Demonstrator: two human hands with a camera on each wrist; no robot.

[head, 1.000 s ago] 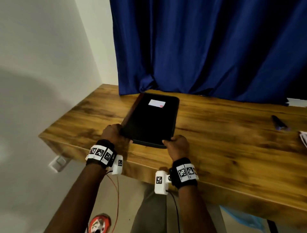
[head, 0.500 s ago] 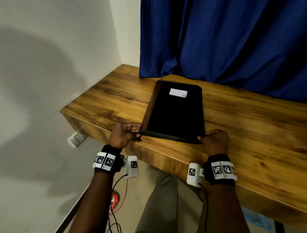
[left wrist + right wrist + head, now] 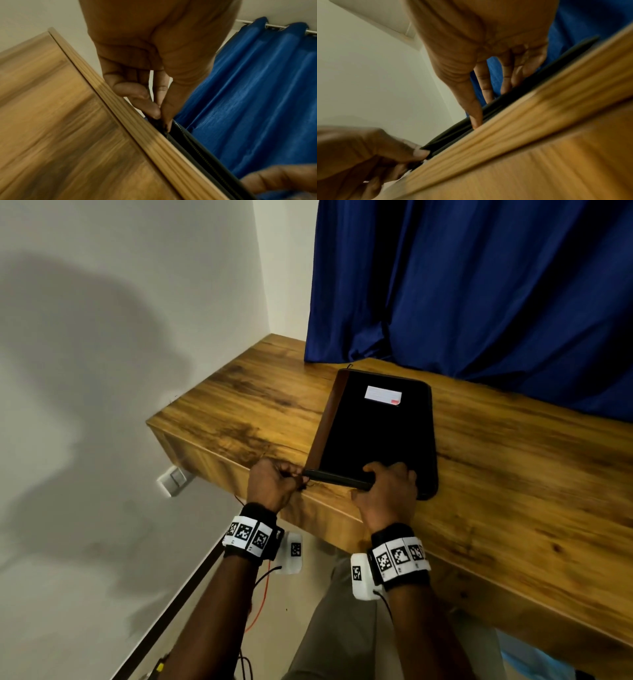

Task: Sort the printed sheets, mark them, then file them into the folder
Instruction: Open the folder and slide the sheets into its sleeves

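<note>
A black zip folder (image 3: 376,433) with a white label (image 3: 383,394) lies closed on the wooden table (image 3: 513,508), its near edge at the table's front. My left hand (image 3: 274,484) is at the folder's near left corner, thumb and forefinger pinching the zipper pull (image 3: 162,124). My right hand (image 3: 387,491) holds the near edge right of the middle, fingers (image 3: 505,89) on the cover and thumb against the front edge. In the wrist views the folder (image 3: 197,146) (image 3: 530,83) shows as a dark band along the table edge. No printed sheets are in view.
A blue curtain (image 3: 479,285) hangs behind the table and touches its back edge. A white wall stands to the left, with a socket (image 3: 174,479) below the table's left end. Cables hang by my legs under the table.
My right hand has slid left along the folder's near edge from the right corner. My left hand went from holding the left corner to pinching the zipper there. The head view swung left.
</note>
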